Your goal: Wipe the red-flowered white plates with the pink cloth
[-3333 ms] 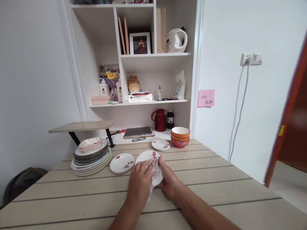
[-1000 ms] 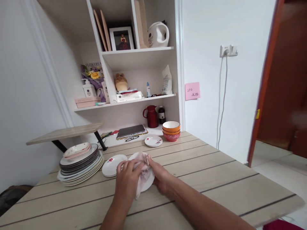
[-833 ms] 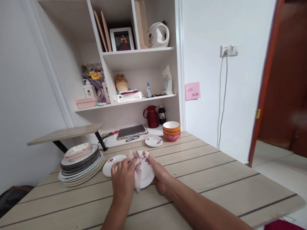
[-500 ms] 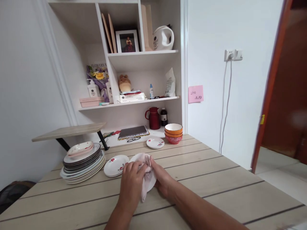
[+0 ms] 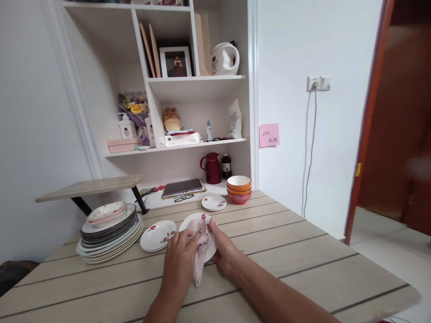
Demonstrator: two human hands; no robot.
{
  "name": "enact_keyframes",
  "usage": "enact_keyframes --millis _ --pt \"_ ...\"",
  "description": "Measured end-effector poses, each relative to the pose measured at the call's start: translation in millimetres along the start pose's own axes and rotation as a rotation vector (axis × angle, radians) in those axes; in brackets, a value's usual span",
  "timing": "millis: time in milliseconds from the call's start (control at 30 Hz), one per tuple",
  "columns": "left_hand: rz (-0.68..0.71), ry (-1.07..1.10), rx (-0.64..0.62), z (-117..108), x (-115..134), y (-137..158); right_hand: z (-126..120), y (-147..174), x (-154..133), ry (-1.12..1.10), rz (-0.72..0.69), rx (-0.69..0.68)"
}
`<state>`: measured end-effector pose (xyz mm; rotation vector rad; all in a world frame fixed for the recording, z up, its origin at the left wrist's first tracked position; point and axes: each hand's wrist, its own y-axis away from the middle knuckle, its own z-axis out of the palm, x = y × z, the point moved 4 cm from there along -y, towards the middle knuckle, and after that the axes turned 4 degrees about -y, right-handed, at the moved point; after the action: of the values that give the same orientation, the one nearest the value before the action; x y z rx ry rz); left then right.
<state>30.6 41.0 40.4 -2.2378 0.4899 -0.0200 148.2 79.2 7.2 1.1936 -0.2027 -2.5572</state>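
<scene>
Pinching the plate (image 5: 211, 246) by its edge, the right hand (image 5: 225, 252) could slip; the left hand (image 5: 179, 258), fingers closed on the cloth (image 5: 200, 261), might overpress.

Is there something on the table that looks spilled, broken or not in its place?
Nothing stands out: I see no spill or crack. The plate stack is slightly uneven, but not odd. The cloth hides part of the held plate.

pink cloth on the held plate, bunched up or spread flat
Bunched up: the pink cloth shows creased folds at the left hand, with one end hanging past the held plate.
</scene>
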Motion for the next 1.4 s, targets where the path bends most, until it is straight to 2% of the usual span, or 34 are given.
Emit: enact_keyframes --millis 100,200,267,333,433,533,600,700,767,833,900,967,1100,1200,1333,1400 --pt "0.021 0.005 0.043 -2 1 0 6 6 5 0.108 -0.039 -0.067" --pt "-0.095 -0.058 0.061 -4 -7 -1 10 9 7 0.143 -0.079 -0.113" --pt "-0.191 -0.114 0.056 -4 -13 -1 9 8 6 0.11 -0.064 -0.077" --pt "-0.21 -0.118 0.031 -2 -15 0 5 6 3 0.054 -0.034 -0.003" --pt "-0.099 -0.02 0.011 0 -8 2 0 3 0 -0.005 -0.014 0.057" --pt "0.031 0.082 0.044 -2 6 3 0 4 2 0.011 -0.01 0.029" --pt "0.057 0.096 0.054 -4 12 3 2 5 5 0.03 -0.02 -0.008" --pt "-0.052 0.028 0.04 -4 9 0 4 7 7 0.043 -0.046 -0.035" --pt "-0.166 -0.037 0.027 -3 0 -1 5 7 7 0.04 -0.049 -0.008" --pt "-0.22 -0.075 0.019 -2 -8 -1 4 7 5 0.017 -0.051 0.042" --pt "-0.177 -0.064 0.021 0 -9 1 2 6 3 -0.013 -0.052 0.088" --pt "-0.077 -0.013 0.045 1 -3 4 0 6 1 -0.026 -0.055 0.107" --pt "0.064 0.1 0.09 3 17 7 0 6 2 -0.014 -0.042 0.018" --pt "-0.004 0.09 0.071 2 17 4 1 6 6 0.038 -0.024 -0.024" --pt "-0.224 -0.051 0.034 -5 -3 2 1 5 8 0.079 -0.028 0.024" --pt "-0.261 -0.094 0.013 -6 -7 3 -1 4 6 0.069 -0.045 0.05"
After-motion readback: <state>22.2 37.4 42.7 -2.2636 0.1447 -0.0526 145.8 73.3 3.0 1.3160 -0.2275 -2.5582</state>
